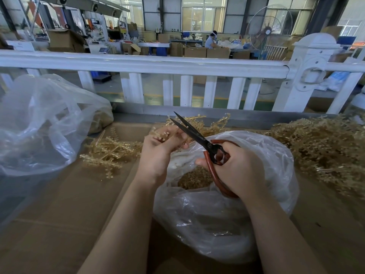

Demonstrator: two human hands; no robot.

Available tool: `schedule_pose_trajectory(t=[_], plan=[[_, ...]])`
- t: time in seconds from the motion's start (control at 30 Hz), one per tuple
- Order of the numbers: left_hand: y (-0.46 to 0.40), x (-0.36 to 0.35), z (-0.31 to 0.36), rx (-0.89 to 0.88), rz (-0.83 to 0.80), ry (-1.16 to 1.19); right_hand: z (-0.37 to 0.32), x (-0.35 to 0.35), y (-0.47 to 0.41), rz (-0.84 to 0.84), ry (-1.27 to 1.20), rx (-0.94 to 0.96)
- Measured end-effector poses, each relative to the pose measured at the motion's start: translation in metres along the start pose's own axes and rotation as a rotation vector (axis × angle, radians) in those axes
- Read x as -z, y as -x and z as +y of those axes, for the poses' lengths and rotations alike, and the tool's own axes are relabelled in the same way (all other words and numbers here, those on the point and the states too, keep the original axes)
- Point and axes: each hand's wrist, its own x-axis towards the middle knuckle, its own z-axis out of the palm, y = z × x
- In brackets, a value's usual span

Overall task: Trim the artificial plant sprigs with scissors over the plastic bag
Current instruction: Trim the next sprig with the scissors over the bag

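Observation:
My left hand grips a tan artificial plant sprig that sticks out beyond the fingers toward the fence. My right hand holds black scissors by their red-brown handles. The blades are parted and point up-left, close to the left fingers. Both hands hover over an open clear plastic bag with tan cut bits inside it.
A heap of tan sprigs lies at the right, a smaller bunch at the left, all on brown cardboard. Another clear plastic bag stands far left. A white fence runs behind the work surface.

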Motion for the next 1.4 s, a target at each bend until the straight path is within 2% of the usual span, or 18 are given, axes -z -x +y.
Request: schedule_pose_trajectory(t=[0.3,0.47,0.63,0.93,1.2,1.4], plan=[[-0.0014,-0.0007,-0.0045,0.012,0.049,-0.007,-0.0008,0.0028,0.0004,0.059,0.059,0.017],[-0.0031,-0.0003,-0.0015,0.070,0.083,0.218,0.0007,0.0027,0.0001,0.057,0.060,0.012],[-0.0026,0.0013,-0.0006,0.103,0.058,0.299,0.0033,-0.0001,0.0002,0.072,0.041,0.033],[-0.0032,0.0036,-0.0031,0.128,0.148,0.158,-0.0025,0.0040,-0.0007,0.015,0.050,-0.012],[0.0003,0.0034,-0.0009,0.086,0.042,0.051,-0.0026,0.0034,-0.0022,-0.042,0.036,-0.024],[-0.0007,0.0050,-0.0002,0.144,0.051,0.061,-0.0035,0.0031,-0.0036,-0.042,0.030,-0.032]])
